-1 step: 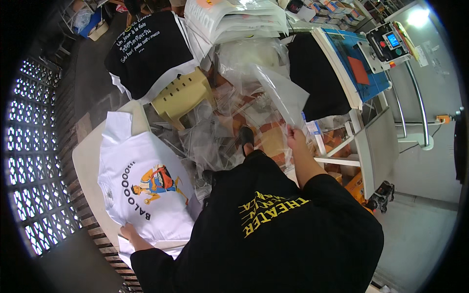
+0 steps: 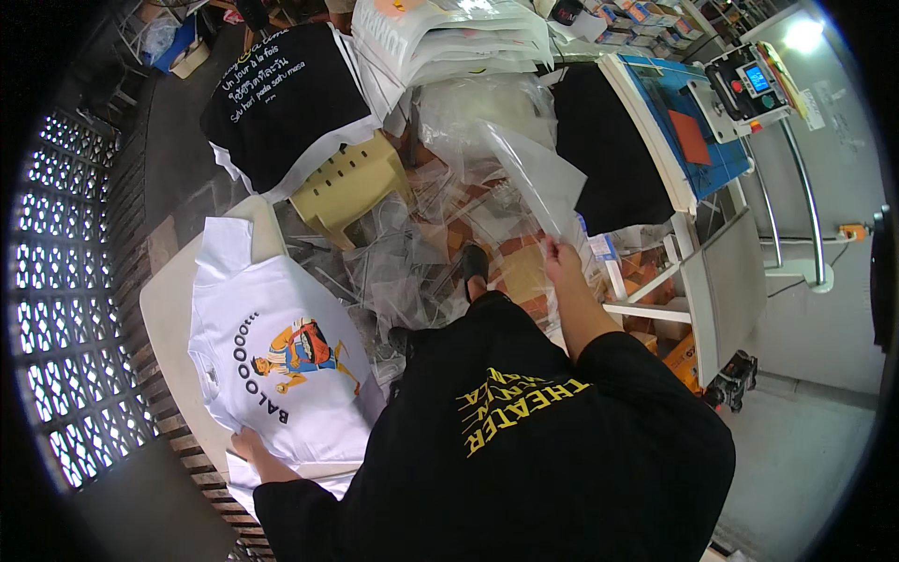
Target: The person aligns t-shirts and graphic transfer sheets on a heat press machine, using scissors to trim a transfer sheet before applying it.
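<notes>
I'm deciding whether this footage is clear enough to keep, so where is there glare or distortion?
In the head view, a bright light glares at upper right, the lattice wall blows out white through its gaps, and the clear sheet in the right hand shines; the head view also bends edges and blackens toward its rim, though the white T-shirt looks fairly sharp.

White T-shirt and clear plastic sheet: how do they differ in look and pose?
The white T-shirt is opaque with a colourful printed figure; the clear plastic sheet is see-through. The white T-shirt lies spread on the table; the clear plastic sheet is curved, held at one end by the right hand. Both have a hand on them: the left hand touches the white T-shirt.
</notes>
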A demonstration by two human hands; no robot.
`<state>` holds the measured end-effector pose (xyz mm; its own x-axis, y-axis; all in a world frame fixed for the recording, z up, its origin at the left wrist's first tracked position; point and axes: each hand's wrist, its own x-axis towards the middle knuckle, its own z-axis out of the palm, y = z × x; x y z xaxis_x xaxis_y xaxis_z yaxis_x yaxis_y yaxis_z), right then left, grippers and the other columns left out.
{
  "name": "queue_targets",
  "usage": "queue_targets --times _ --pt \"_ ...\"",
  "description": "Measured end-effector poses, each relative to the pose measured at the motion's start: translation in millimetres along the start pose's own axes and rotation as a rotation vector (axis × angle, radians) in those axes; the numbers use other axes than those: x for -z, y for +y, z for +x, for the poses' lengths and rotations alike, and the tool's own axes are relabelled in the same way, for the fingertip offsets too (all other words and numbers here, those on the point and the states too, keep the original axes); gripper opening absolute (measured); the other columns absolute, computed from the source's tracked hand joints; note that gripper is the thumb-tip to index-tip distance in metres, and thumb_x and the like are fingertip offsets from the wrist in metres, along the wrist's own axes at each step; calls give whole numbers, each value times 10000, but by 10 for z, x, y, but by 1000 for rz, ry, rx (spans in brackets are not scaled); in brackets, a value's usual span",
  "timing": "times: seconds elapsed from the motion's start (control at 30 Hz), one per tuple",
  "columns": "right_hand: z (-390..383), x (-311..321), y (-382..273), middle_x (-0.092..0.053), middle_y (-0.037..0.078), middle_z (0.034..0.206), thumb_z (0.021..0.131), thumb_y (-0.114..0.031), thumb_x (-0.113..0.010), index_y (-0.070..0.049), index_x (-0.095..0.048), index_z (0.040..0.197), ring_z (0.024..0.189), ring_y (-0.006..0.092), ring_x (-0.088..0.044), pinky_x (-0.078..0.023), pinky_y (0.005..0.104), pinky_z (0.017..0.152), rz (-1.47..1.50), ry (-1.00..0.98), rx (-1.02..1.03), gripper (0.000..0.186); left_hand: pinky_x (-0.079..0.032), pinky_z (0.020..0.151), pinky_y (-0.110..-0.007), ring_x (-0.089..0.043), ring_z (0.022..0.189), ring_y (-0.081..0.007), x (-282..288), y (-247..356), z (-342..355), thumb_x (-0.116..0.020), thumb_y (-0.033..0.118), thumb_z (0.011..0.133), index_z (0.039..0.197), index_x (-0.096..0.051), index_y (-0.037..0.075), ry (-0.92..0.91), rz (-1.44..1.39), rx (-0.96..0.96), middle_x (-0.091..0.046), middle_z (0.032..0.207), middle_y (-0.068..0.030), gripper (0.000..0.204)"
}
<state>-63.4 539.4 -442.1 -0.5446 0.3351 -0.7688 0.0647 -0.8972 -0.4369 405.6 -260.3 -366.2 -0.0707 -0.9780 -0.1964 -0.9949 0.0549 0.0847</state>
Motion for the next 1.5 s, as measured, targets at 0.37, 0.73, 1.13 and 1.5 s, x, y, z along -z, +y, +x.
queue_targets --times 0.37,0.73,1.13,1.5 --pt "254 -2212 55 -485 151 1363 1041 -114 -313 79 -472 1318 1199 303 -530 -592 347 944 -23 115 2 373 -470 815 -352 -578 876 -219 556 2361 -3051 -601 149 954 1125 -588 -79 213 -541 -348 -642 986 -145 286" --pt "1353 -2931 403 -662 230 1135 871 -145 -603 30 -665 1099 1035 330 -652 -566 417 846 -1625 -810 23 294 -495 814 -313 -621 897 -147 1090 3758 -4947 -632 97 926 1155 -649 -37 -496 -580 -621 -705 969 -111 266" --pt "-921 -1583 252 -649 148 1235 957 -626 -438 -39 -683 1095 1186 356 -570 -437 411 1018 -2227 -1904 -372 651 -514 780 -296 -682 861 -138 1009 4508 -5380 -702 67 869 1096 -711 3 -1333 -246 -1282 -747 951 -144 236" --pt "-1523 928 -1776 -575 188 1214 785 -305 -763 -46 -695 1133 1157 302 -544 -447 450 988 -1860 -759 378 439 -512 707 -314 -701 768 -239 949 4955 -6308 -700 -13 830 1028 -720 -17 -1731 -175 -2115 -719 870 -181 199"
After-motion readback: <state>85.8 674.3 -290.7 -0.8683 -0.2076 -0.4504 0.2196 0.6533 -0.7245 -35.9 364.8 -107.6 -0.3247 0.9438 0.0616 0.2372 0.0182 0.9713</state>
